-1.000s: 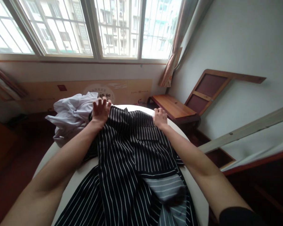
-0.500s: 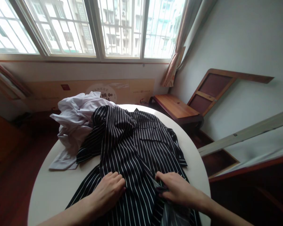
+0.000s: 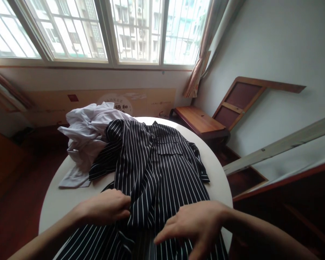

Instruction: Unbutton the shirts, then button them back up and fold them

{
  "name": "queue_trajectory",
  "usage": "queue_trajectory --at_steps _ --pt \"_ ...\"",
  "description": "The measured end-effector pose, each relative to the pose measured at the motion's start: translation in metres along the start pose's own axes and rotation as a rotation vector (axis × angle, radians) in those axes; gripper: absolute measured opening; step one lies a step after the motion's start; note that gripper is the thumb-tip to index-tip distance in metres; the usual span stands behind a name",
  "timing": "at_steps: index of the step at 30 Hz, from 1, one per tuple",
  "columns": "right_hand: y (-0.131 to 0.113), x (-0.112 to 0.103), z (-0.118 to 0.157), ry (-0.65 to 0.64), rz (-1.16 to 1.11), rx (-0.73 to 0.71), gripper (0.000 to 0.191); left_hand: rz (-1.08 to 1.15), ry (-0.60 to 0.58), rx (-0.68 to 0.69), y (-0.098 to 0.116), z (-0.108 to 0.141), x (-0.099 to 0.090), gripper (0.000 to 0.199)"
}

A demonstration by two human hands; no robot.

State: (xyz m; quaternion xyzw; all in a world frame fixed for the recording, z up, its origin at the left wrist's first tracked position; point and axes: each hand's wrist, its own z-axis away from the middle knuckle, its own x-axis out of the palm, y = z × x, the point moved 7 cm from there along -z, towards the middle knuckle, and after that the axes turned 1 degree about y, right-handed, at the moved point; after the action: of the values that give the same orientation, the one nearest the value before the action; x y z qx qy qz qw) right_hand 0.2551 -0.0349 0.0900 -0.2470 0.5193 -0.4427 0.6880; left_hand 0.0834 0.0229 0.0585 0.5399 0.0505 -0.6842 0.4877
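Observation:
A black garment with white stripes (image 3: pixel 173 173) lies spread over a round white table (image 3: pixel 52 202), its collar end toward the window and its lower part under my hands. My left hand (image 3: pixel 108 206) is closed at the garment's left front edge, fingers pinching the cloth. My right hand (image 3: pixel 196 220) is over the lower right part, its fingers apart and holding nothing. Between the hands the front panels part, and a darker inner layer shows. Crumpled white cloth (image 3: pixel 86 122) lies at the table's far left, touching the striped sleeve.
Behind the table stands a low wooden bench (image 3: pixel 199 119) by the wall. A wooden frame with dark red panels (image 3: pixel 237 99) leans at the right. Printed cardboard (image 3: pixel 157 99) rests below the window. A pale beam (image 3: pixel 281 144) crosses at the right.
My right hand has let go of the garment's front edge and opened. My left hand has moved left with the cloth. The right front panel now lies flatter.

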Motion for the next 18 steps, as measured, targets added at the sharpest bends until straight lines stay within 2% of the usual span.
queue_trajectory --at_steps 1,2,3,4,6,7,8,10,12,14,16,18 --pt "0.007 -0.005 -0.008 -0.008 -0.031 -0.015 0.068 -0.079 0.064 -0.012 0.0 -0.006 -0.007 0.021" --pt "0.019 -0.018 -0.015 0.058 -0.065 -0.01 0.06 -0.134 0.133 -0.017 0.002 -0.014 -0.015 0.021" --pt "0.035 -0.037 -0.02 0.195 -0.098 0.021 0.051 -0.171 0.204 -0.007 0.004 -0.024 -0.023 0.021" --pt "0.056 -0.062 -0.024 0.398 -0.113 0.077 0.042 -0.195 0.275 0.021 0.008 -0.035 -0.031 0.022" --pt "0.102 -0.113 -0.021 0.887 -0.085 0.279 0.028 -0.225 0.39 0.114 0.016 -0.062 -0.044 0.022" --pt "0.123 -0.131 -0.018 1.088 -0.035 0.4 0.023 -0.229 0.412 0.176 0.018 -0.077 -0.047 0.021" --pt "0.139 -0.143 -0.02 1.204 0.02 0.483 0.017 -0.228 0.416 0.22 0.018 -0.091 -0.048 0.02" --pt "0.163 -0.156 -0.035 1.252 0.106 0.603 0.012 -0.208 0.412 0.208 0.003 -0.116 -0.048 0.018" --pt "0.175 -0.159 -0.048 1.226 0.206 0.704 0.017 -0.17 0.43 0.074 -0.024 -0.131 -0.049 0.019" --pt "0.178 -0.157 -0.054 1.193 0.315 0.784 0.031 -0.132 0.445 -0.085 -0.052 -0.135 -0.05 0.021" --pt "0.176 -0.155 -0.057 1.147 0.401 0.816 0.04 -0.134 0.436 -0.207 -0.069 -0.133 -0.05 0.023" --pt "0.173 -0.154 -0.058 1.104 0.459 0.82 0.033 -0.193 0.413 -0.306 -0.075 -0.131 -0.051 0.026"
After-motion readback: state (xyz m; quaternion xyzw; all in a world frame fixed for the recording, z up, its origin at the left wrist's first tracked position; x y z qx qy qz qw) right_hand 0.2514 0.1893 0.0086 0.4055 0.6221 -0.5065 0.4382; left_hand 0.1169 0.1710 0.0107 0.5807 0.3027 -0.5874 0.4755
